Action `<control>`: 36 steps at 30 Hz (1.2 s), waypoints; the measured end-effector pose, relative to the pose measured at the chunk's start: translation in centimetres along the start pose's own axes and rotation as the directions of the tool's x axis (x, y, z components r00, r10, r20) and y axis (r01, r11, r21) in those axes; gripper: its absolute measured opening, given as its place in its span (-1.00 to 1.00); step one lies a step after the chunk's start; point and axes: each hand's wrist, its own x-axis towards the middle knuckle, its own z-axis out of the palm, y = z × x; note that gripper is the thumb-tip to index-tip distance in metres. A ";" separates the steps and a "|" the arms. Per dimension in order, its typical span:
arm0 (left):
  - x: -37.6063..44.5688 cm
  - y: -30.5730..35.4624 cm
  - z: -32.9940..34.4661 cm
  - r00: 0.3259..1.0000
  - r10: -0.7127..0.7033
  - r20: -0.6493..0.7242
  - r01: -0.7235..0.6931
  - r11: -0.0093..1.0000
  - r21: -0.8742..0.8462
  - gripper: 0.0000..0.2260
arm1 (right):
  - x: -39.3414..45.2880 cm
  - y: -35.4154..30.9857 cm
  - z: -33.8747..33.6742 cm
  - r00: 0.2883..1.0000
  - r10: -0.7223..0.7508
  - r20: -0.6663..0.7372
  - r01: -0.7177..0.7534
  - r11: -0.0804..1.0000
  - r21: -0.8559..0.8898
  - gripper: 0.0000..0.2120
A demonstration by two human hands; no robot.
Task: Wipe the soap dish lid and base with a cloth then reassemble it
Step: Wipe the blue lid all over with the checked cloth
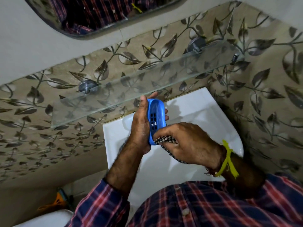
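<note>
My left hand [141, 128] grips a blue plastic soap dish part [156, 117] upright over the sink, its slotted inside facing me. Thumb and fingers wrap its edges. My right hand [188, 143] holds a black-and-white checked cloth [165, 141] bunched in its fingers and presses it against the lower end of the blue part. Most of the cloth is hidden under my right hand. No second soap dish part shows.
A white sink [188, 108] lies below my hands. A glass shelf [131, 86] on metal brackets juts from the leaf-patterned tiled wall just above them. A mirror [98, 13] hangs at the top. An orange object [55, 202] sits on the floor at lower left.
</note>
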 end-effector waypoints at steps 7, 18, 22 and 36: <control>-0.3 0.5 0.1 0.999 -0.033 -0.032 0.034 0.999 0.030 -0.40 | -0.3 -0.1 1.1 0.990 -0.111 -0.088 0.104 0.991 -0.082 -0.70; 0.3 0.3 -0.8 0.996 -0.072 -0.042 0.071 0.997 -0.039 -0.45 | -0.3 0.9 2.1 0.959 -0.228 -0.168 0.194 0.961 -0.196 -0.72; 0.3 0.4 -1.0 0.992 -0.109 -0.057 0.105 0.992 -0.063 -0.46 | -0.3 1.8 2.3 0.969 -0.209 -0.135 0.183 0.966 -0.181 -0.73; 0.9 -0.1 -1.3 0.947 -0.310 -0.080 0.311 0.950 -0.003 -0.25 | -0.4 2.2 3.1 0.963 -0.077 -0.259 0.102 0.991 0.082 -0.84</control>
